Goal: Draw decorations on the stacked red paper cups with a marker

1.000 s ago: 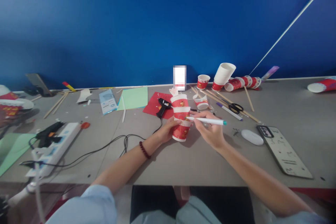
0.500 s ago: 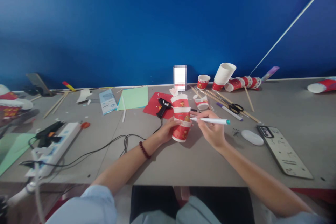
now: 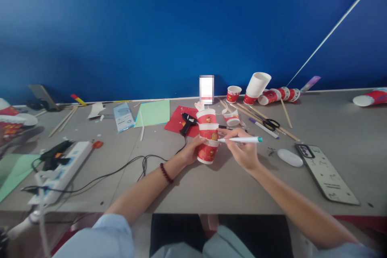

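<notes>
A column of red-and-white paper cups [image 3: 208,133] is near the middle of the grey table [image 3: 169,193], in front of the person; whether its base rests on the surface cannot be told. The left hand [image 3: 192,150] is closed around its side, while the right hand [image 3: 244,152] pinches a white marker [image 3: 242,140], tip end at the column's edge beside a rim; contact there is too small to make out. The likeliest trouble is the thin paper wall denting or turning if the marker presses harder than the left fingers brace, and a line could skip where the raised rims break the surface. The black cable [image 3: 130,161] passes beneath the left forearm, so a sideways sweep might tug the glue gun [image 3: 189,123] lying on red paper [image 3: 173,122]. Just behind the right hand is a cut-up cup [image 3: 232,120], its wall opened. Farther back, a small cup [image 3: 234,95] stands upright with nothing visible inside, next to a leaning stack of cups [image 3: 257,86] nested into one another. Beside that, a joined row of cups [image 3: 279,96] lies on its side, and another cup piece [image 3: 373,98] lies sideways at the far right.
</notes>
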A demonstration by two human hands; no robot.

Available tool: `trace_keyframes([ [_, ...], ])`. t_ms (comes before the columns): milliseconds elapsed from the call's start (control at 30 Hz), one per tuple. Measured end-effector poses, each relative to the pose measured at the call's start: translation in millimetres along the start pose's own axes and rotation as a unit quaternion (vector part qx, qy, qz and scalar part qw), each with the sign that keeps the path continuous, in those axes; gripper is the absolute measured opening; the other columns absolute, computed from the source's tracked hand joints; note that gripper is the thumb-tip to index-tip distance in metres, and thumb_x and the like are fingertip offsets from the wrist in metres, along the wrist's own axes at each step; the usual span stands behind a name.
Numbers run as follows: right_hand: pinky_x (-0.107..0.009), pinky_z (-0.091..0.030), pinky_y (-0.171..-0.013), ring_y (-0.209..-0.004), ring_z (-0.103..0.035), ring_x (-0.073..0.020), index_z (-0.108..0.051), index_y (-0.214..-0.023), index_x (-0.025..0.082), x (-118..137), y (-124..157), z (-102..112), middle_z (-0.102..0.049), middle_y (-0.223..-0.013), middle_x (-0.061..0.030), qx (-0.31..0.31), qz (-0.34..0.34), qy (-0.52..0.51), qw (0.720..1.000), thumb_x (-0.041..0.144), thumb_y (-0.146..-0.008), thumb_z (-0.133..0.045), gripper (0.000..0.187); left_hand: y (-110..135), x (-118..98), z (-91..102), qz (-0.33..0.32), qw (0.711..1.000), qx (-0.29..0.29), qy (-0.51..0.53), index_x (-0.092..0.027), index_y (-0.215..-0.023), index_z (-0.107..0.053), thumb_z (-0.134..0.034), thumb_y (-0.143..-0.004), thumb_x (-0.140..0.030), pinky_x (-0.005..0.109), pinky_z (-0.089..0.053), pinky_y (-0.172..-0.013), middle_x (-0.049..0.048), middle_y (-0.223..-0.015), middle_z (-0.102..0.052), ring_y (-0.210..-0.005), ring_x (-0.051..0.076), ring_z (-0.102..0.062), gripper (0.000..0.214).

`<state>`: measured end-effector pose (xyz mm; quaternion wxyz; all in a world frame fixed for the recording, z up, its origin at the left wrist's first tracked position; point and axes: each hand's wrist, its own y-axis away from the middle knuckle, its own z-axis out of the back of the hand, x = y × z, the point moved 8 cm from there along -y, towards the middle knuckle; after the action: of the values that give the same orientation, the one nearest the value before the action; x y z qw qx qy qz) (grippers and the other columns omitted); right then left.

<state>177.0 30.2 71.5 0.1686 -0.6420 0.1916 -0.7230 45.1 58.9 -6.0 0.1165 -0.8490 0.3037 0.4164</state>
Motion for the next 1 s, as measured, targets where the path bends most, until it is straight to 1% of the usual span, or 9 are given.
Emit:
trace_keyframes([
  [67,-0.042,-0.057,-0.084,-0.1,-0.071,-0.0266,-0.059,-0.08,0.024,1.2,0.1,-0.3,-0.074,-0.092,-0.0066,-0.002,0.003,-0.007,1.0,0.023,-0.086,-0.06,0.006,-0.5,1.2,1.8,0.001,1.0,-0.007,0.004,-0.011,-0.116,-0.062,-0.076,-0.069,-0.048,0.035,-0.053,-0.077,0.0152,-0.099,-0.073,-0.086,0.024,-0.069,0.062],
  [200,-0.039,-0.057,-0.081,-0.098,-0.071,-0.0254,-0.06,-0.085,0.024,0.9,0.3,-0.3,-0.074,-0.095,-0.0072,-0.011,-0.005,-0.021,1.0,0.027,-0.089,-0.06,0.005,-1.2,0.5,4.6,-0.005,1.0,-0.022,0.017,-0.011,-0.115,-0.063,-0.075,-0.07,-0.047,0.033,-0.053,-0.075,0.0137,-0.097,-0.073,-0.087,0.024,-0.069,0.058],
  [333,-0.039,-0.056,-0.082,-0.1,-0.071,-0.0246,-0.061,-0.087,0.024,0.7,0.9,-1.5,-0.074,-0.105,-0.0091,-0.011,-0.013,-0.019,1.0,0.028,-0.089,-0.059,0.005,0.0,-1.6,2.1,0.002,0.999,-0.024,0.022,-0.01,-0.109,-0.067,-0.074,-0.071,-0.048,0.031,-0.052,-0.074,0.0124,-0.093,-0.074,-0.078,0.021,-0.069,0.054],
  [400,-0.04,-0.056,-0.083,-0.1,-0.071,-0.0248,-0.061,-0.085,0.024,1.8,1.3,-1.8,-0.074,-0.104,-0.0091,-0.012,-0.011,-0.012,1.0,0.027,-0.088,-0.06,0.005,0.6,-2.4,2.2,0.002,0.999,-0.028,0.027,-0.01,-0.108,-0.068,-0.074,-0.071,-0.046,0.031,-0.052,-0.075,0.0117,-0.092,-0.075,-0.076,0.021,-0.069,0.052],
  [567,-0.04,-0.056,-0.084,-0.101,-0.071,-0.0258,-0.061,-0.082,0.023,3.0,1.9,-2.4,-0.075,-0.099,-0.0087,-0.014,-0.012,0.004,1.0,0.027,-0.087,-0.061,0.006,-0.2,1.2,8.8,0.008,0.998,-0.045,0.046,-0.009,-0.108,-0.068,-0.07,-0.075,-0.043,0.034,-0.052,-0.081,0.0125,-0.097,-0.075,-0.085,0.023,-0.07,0.047],
  [767,-0.04,-0.056,-0.088,-0.104,-0.07,-0.0255,-0.063,-0.084,0.022,6.4,1.5,-3.1,-0.075,-0.101,-0.0091,-0.011,0.005,0.041,0.999,0.027,-0.086,-0.062,0.005,-1.9,0.1,9.9,-0.006,0.998,-0.042,0.055,-0.008,-0.105,-0.069,-0.068,-0.077,-0.037,0.034,-0.05,-0.085,0.0121,-0.097,-0.074,-0.088,0.023,-0.069,0.04],
  [867,-0.04,-0.056,-0.088,-0.104,-0.07,-0.0257,-0.063,-0.084,0.022,7.9,1.2,-3.6,-0.075,-0.103,-0.0096,-0.011,0.014,0.049,0.999,0.025,-0.085,-0.062,0.003,-2.1,0.4,9.5,-0.003,0.997,-0.044,0.06,-0.009,-0.104,-0.069,-0.069,-0.076,-0.036,0.033,-0.05,-0.085,0.012,-0.099,-0.074,-0.09,0.024,-0.069,0.039],
  [1000,-0.04,-0.057,-0.086,-0.102,-0.071,-0.0259,-0.063,-0.085,0.022,7.2,1.4,-3.1,-0.075,-0.102,-0.0097,-0.02,0.012,0.056,0.998,0.023,-0.085,-0.062,0.001,-1.9,0.3,8.9,-0.003,0.997,-0.043,0.061,-0.01,-0.103,-0.07,-0.069,-0.076,-0.037,0.032,-0.051,-0.082,0.0113,-0.099,-0.075,-0.086,0.022,-0.07,0.038],
])
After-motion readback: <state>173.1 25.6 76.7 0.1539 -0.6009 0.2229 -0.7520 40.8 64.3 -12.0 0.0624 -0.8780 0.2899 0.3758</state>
